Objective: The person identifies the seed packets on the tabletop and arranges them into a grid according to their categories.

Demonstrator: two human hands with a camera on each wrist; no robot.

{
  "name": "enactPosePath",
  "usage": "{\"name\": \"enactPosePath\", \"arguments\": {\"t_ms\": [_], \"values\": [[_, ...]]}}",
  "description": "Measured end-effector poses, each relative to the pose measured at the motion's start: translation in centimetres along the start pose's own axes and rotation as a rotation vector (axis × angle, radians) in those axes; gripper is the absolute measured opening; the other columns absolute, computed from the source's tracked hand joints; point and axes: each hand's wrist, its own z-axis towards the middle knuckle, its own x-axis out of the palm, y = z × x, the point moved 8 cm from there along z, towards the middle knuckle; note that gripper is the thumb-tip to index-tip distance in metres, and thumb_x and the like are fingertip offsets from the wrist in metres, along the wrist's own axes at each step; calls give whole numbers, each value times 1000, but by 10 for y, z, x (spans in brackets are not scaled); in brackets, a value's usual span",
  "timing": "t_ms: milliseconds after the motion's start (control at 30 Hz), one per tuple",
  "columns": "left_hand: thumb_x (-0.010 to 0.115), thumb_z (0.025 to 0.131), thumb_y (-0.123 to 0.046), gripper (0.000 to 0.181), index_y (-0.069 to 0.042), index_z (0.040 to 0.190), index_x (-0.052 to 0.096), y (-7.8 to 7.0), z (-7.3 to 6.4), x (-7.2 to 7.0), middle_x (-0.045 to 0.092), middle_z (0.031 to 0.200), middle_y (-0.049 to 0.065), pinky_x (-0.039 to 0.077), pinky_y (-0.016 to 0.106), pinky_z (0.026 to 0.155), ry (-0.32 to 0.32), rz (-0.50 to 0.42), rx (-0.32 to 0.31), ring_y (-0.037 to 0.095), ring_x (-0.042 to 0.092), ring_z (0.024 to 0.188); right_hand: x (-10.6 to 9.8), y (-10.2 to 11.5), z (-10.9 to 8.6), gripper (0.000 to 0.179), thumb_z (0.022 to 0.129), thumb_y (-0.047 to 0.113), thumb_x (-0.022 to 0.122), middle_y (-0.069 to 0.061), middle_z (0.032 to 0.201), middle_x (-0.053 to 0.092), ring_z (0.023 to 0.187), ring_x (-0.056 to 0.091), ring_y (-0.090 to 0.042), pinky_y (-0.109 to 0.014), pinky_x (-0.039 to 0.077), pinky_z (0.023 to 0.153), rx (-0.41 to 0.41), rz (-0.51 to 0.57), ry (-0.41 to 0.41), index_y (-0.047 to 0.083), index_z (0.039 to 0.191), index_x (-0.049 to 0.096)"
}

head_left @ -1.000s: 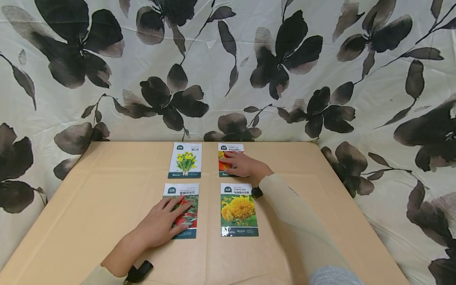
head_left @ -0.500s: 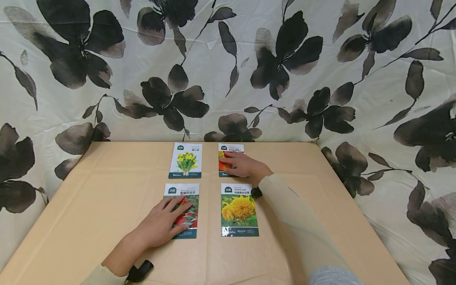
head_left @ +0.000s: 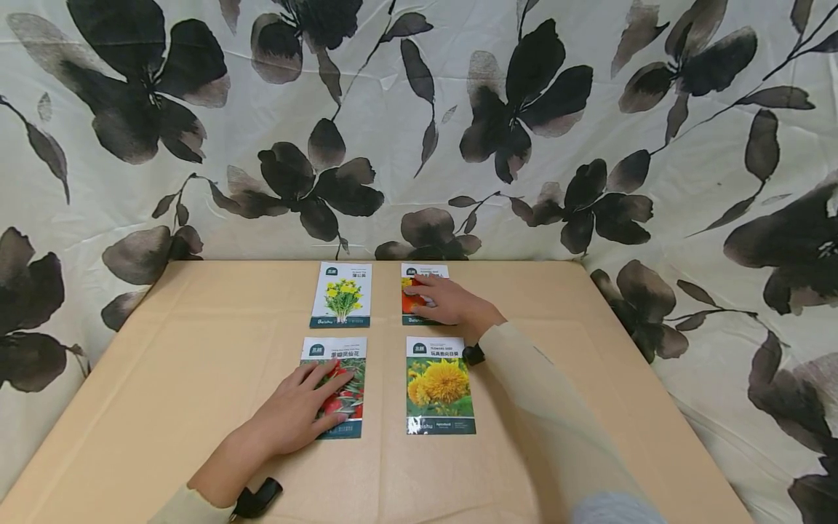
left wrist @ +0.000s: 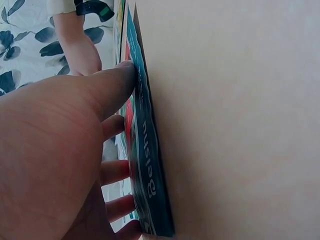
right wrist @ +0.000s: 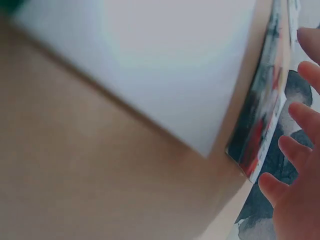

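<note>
Four seed packets lie in two rows. My left hand (head_left: pixel 292 409) rests with spread fingers on the front left packet of red flowers (head_left: pixel 353 407). In the left wrist view, thumb and fingertips lie on this packet (left wrist: pixel 150 165) near its dark "Beishu" band. Over the back right packet of red and orange flowers (head_left: pixel 411 300) is my right hand (head_left: pixel 447 300), which covers much of its picture. The right wrist view has the right hand's fingers (right wrist: pixel 300 117) spread and lifted off that packet (right wrist: pixel 257 115). Below the right wrist lies a packet with yellow double blooms (head_left: pixel 440 389).
A packet with small yellow flowers (head_left: pixel 341 295) lies at the back left, near the far edge of the tan-covered table (head_left: pixel 164 364). Behind and beside the table hangs a white cloth (head_left: pixel 406 94) with dark flowers. Each wrist wears a black strap.
My right hand has lifted slightly off the back right packet and shifted a little to the right, its fingers more raised. The left hand and the packets have stayed in place.
</note>
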Motion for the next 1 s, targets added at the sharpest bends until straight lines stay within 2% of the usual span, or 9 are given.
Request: {"name": "enactPosePath", "arguments": {"t_ms": [233,433,667,800,1000], "values": [[70,94,-49,66,-23,152,52,1,0,2,43,159,14,38,65,113,1,-5,-6,46,39,143,-9,2,-21,63,103,50,55,-9,171,25,158,22,-34,-55,25,126,18,99,-60,24,158,42],[71,93,-48,67,-23,152,52,3,1,3,43,159,14,37,65,114,-1,-13,-15,46,38,143,-3,13,-40,64,102,50,58,-4,171,25,157,24,-31,-54,29,125,20,89,-95,27,159,40],[69,94,-49,66,-22,152,52,2,1,2,43,159,15,37,66,114,0,-18,-7,47,38,143,12,39,-70,64,101,54,57,0,172,24,158,24,-27,-52,31,124,5,52,-83,33,159,40],[69,94,-50,67,-23,152,51,2,1,2,43,159,14,37,66,114,7,-21,-12,47,37,144,19,49,-87,64,100,57,57,5,172,23,158,24,-25,-53,33,123,37,85,-81,37,158,39],[70,94,-50,66,-24,152,52,1,0,0,43,159,14,37,66,113,10,-25,-10,47,37,144,29,64,-110,68,98,59,57,5,172,21,158,23,-23,-52,38,120,51,100,-32,37,160,36]]}}
